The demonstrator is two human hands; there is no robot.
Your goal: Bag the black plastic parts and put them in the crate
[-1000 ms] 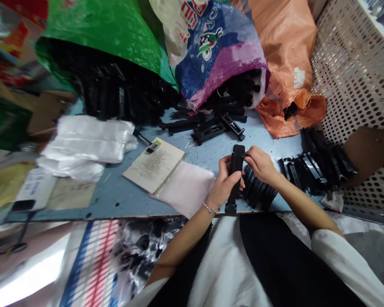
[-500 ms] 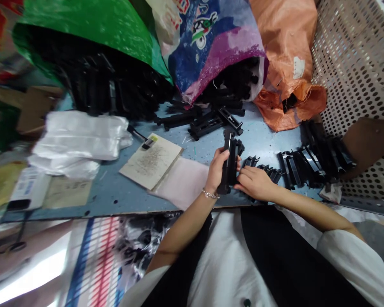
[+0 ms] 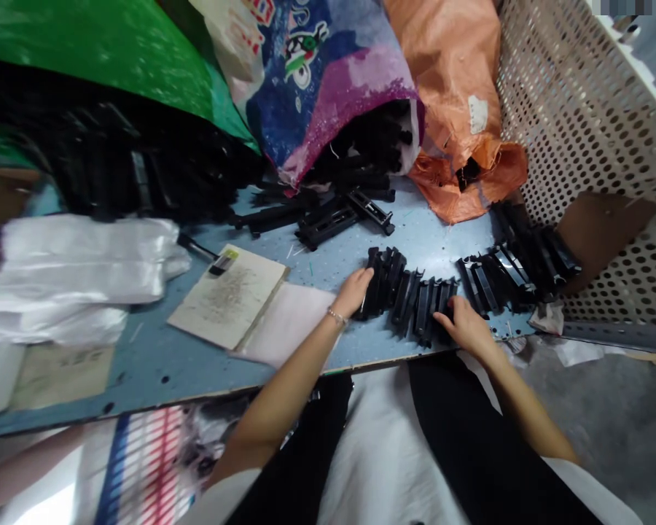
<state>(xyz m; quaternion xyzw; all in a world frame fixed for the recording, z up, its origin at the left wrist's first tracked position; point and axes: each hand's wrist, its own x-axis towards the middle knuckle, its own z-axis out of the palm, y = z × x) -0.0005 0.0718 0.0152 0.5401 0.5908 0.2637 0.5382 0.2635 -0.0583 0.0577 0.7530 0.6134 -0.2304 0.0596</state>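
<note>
A row of black plastic parts [image 3: 410,295] lies side by side on the blue table [image 3: 197,343] near its front edge. My left hand [image 3: 353,292] rests flat against the left end of the row, fingers stretched out. My right hand [image 3: 467,328] lies on the right end of the same row, fingers spread over the parts. Neither hand lifts a part.
More black parts [image 3: 514,262] are lined up to the right beside a perforated white basket [image 3: 584,124]. Green [image 3: 103,51], printed [image 3: 328,80] and orange [image 3: 448,95] sacks spill black parts at the back. A notebook [image 3: 229,295] and white plastic bags [image 3: 82,262] lie at left.
The black part held upright in both hands has been laid down into the row. Both hands now press on the row's ends, and the view has swung right.
</note>
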